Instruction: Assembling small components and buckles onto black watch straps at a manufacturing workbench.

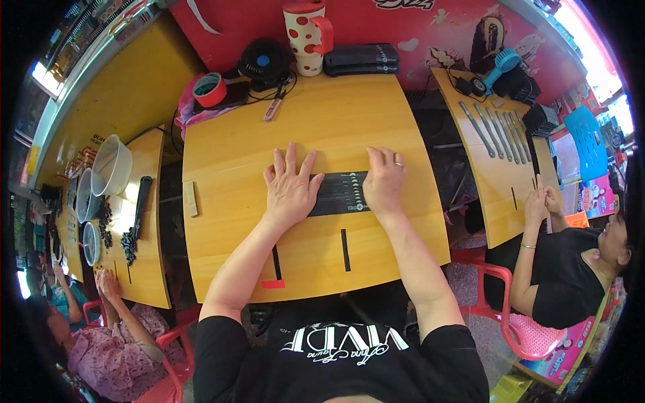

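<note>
Both hands are pressing flat on a black pouch (339, 193) lying at the middle of the yellow table (235, 134). The left hand (289, 190) is resting with fingers spread over the pouch's left end; the right hand (383, 183) is covering its right end with fingers close together, gripping nothing. A row of small metal pieces is showing on the pouch between the hands. This looks like a flattening step. Next, the hands probably need to keep the pouch flat while sliding outward. Far beyond the pouch, a dotted mug (308, 33) is standing.
</note>
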The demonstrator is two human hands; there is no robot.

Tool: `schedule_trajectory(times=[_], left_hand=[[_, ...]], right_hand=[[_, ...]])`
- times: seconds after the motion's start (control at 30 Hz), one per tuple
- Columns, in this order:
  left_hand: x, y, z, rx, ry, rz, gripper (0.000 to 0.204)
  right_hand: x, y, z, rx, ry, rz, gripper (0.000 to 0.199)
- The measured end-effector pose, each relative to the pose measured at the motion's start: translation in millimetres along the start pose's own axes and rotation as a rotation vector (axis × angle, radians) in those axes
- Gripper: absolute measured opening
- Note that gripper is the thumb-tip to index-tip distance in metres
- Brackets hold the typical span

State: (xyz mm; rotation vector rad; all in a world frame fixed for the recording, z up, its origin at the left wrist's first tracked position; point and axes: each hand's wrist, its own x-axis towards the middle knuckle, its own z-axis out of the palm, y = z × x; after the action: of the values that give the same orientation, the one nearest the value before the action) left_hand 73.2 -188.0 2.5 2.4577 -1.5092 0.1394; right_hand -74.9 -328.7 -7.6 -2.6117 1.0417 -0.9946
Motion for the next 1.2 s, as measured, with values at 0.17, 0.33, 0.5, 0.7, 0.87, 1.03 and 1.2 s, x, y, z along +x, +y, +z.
schedule_trajectory(times=[0.17, 0.33, 0.5, 0.7, 0.87, 1.03, 1.2], left_hand=[[-9, -8, -2, -0.129, 0.037, -0.042, 0.055], [-42, 3, -42, -0.125, -0.018, 0.165, 0.065], [-52, 15, -56, -0.102, -0.18, 0.265, 0.076], [-53, 13, -47, -0.103, -0.211, 0.292, 0.084], [-65, 15, -58, -0.132, -0.238, 0.35, 0.084], [-73, 29, -53, -0.186, -0.219, 0.434, 0.084], [-80, 30, -59, -0.185, -0.2, 0.481, 0.082]], right_hand=[[3, 18, 6, 0.305, 0.147, 0.054, 0.023], [8, 22, 5, 0.261, 0.158, -0.016, 0.024], [14, 36, -1, 0.332, 0.08, 0.139, 0.021], [14, 32, -2, 0.422, 0.027, 0.178, 0.025], [15, 27, 2, 0.354, 0.025, 0.093, 0.024], [17, 22, -6, 0.091, 0.023, -0.038, 0.02], [19, 14, -4, 0.204, -0.078, 0.065, 0.027]])
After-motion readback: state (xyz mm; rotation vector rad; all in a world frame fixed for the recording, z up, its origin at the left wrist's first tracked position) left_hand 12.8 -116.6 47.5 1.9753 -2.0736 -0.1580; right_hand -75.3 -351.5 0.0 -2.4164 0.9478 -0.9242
